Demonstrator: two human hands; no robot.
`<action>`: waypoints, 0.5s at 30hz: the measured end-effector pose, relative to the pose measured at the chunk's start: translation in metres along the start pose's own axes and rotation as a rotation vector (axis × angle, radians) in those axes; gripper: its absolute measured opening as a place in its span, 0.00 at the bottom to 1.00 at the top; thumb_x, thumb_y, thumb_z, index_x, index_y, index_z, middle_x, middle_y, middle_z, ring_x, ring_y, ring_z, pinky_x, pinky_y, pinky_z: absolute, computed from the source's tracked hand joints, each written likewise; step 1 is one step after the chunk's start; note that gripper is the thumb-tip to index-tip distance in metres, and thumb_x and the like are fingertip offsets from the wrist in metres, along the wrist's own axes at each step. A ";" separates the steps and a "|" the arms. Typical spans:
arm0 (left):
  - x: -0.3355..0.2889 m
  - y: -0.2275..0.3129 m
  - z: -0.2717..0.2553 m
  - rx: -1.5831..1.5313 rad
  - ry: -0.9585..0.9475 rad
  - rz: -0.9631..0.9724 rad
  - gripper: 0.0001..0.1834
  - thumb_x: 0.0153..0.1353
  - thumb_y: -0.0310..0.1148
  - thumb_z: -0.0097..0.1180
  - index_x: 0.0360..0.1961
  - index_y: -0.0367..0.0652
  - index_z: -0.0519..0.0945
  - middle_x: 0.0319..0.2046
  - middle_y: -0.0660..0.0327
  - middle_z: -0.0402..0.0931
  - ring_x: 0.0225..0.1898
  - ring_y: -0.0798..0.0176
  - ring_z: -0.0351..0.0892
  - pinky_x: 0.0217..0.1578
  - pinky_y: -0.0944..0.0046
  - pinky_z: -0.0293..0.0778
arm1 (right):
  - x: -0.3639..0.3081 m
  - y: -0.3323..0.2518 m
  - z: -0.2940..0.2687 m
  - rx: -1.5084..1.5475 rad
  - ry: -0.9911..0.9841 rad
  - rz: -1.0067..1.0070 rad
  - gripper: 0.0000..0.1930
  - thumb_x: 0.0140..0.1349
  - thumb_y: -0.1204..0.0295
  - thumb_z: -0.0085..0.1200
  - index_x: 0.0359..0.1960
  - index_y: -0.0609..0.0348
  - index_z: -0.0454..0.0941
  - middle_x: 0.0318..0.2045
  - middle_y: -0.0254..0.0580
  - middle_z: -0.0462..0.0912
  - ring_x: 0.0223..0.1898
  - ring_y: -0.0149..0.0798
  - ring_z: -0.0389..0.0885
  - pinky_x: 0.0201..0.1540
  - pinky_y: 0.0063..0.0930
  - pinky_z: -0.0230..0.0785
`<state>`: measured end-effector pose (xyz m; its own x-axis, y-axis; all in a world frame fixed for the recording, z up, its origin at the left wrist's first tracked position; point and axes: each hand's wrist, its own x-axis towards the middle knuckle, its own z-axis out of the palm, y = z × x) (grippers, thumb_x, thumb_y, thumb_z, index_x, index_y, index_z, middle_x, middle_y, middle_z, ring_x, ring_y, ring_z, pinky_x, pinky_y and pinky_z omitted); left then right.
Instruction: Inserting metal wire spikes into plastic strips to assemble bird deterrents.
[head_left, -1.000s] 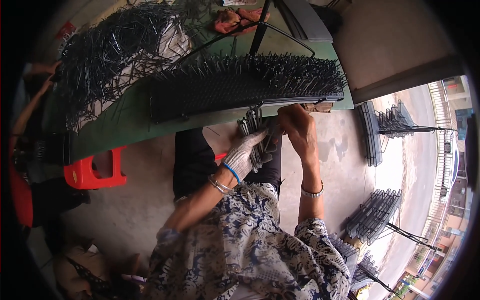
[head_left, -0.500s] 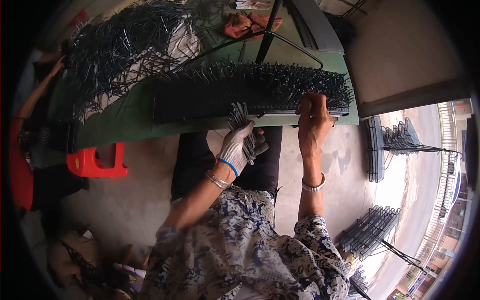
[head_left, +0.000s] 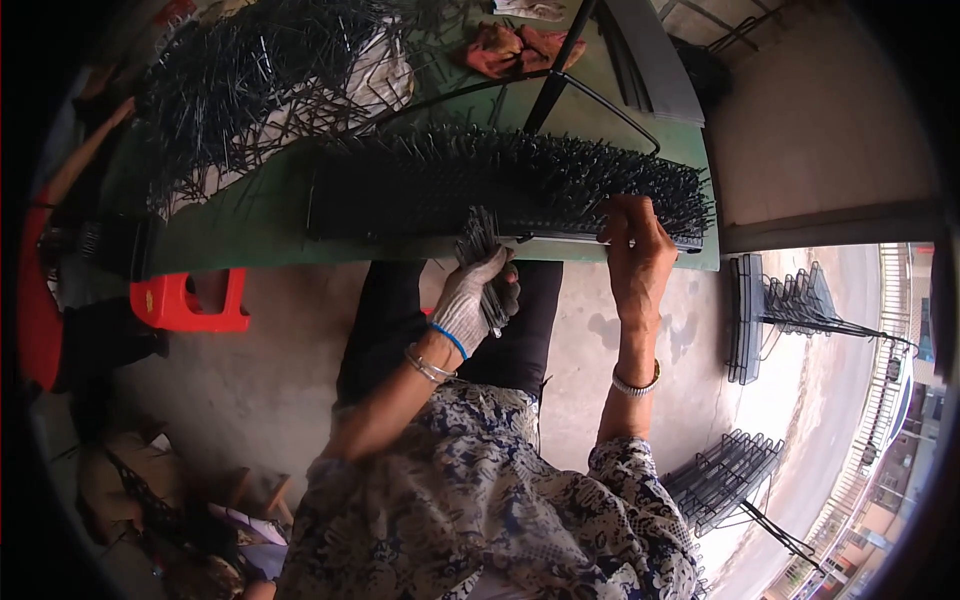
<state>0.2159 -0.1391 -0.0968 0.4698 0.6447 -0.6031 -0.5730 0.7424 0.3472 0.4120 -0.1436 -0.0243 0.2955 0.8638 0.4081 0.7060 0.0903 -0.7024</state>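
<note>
My left hand, in a whitish knitted glove, is closed round a bundle of thin dark rods at the table's near edge. The bundle sticks out above and below the fist. Bare, my right hand is bent over the right part of a long black perforated holder, its fingertips pinched together. Whatever lies between those fingertips is too small or hidden to make out. Many short dark rods stand upright in the holder, densest toward its right and far side; its left front shows bare holes.
A large heap of loose dark rods lies on pale cloth at the table's far left. Beyond the holder are a black metal frame, a reddish cloth and grey sheets. A red stool stands left; another person's arm reaches in.
The view has shifted slightly. My right hand stays at the holder's right part with its fingers still pinched, and my left hand keeps the bundle in nearly the same place.
</note>
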 end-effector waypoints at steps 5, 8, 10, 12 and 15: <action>-0.006 0.008 0.001 0.085 -0.064 -0.037 0.10 0.67 0.39 0.54 0.38 0.43 0.76 0.22 0.66 0.70 0.21 0.69 0.72 0.19 0.68 0.72 | -0.001 -0.004 0.004 0.016 0.022 0.023 0.07 0.62 0.82 0.50 0.39 0.58 0.78 0.24 0.35 0.78 0.24 0.23 0.73 0.27 0.19 0.67; -0.012 0.013 0.004 0.095 -0.080 -0.044 0.09 0.67 0.38 0.54 0.39 0.43 0.76 0.22 0.67 0.71 0.21 0.70 0.72 0.19 0.70 0.71 | 0.002 0.007 0.013 -0.212 -0.024 -0.087 0.05 0.61 0.78 0.54 0.37 0.56 0.79 0.29 0.37 0.77 0.28 0.33 0.76 0.30 0.26 0.69; -0.012 0.012 0.003 0.092 -0.088 -0.078 0.08 0.64 0.36 0.57 0.37 0.43 0.78 0.22 0.66 0.74 0.20 0.69 0.75 0.18 0.70 0.73 | -0.006 0.010 0.018 -0.256 0.005 -0.061 0.04 0.61 0.77 0.55 0.37 0.56 0.79 0.31 0.38 0.76 0.29 0.35 0.77 0.31 0.27 0.69; -0.012 0.013 0.002 0.091 -0.084 -0.089 0.08 0.64 0.36 0.57 0.37 0.43 0.78 0.22 0.65 0.75 0.20 0.69 0.76 0.18 0.71 0.73 | -0.009 0.009 0.022 -0.315 0.046 -0.067 0.05 0.61 0.75 0.56 0.38 0.55 0.80 0.35 0.39 0.74 0.31 0.37 0.78 0.31 0.30 0.71; -0.021 0.019 0.004 0.135 -0.097 -0.124 0.09 0.65 0.36 0.56 0.37 0.41 0.78 0.24 0.65 0.75 0.23 0.69 0.76 0.19 0.72 0.75 | -0.014 -0.008 0.024 -0.356 0.083 0.008 0.07 0.61 0.75 0.57 0.41 0.52 0.82 0.34 0.40 0.74 0.31 0.39 0.78 0.32 0.30 0.71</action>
<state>0.1982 -0.1382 -0.0746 0.5973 0.5565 -0.5776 -0.4146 0.8307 0.3716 0.3863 -0.1446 -0.0387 0.3428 0.8195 0.4592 0.8790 -0.1074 -0.4646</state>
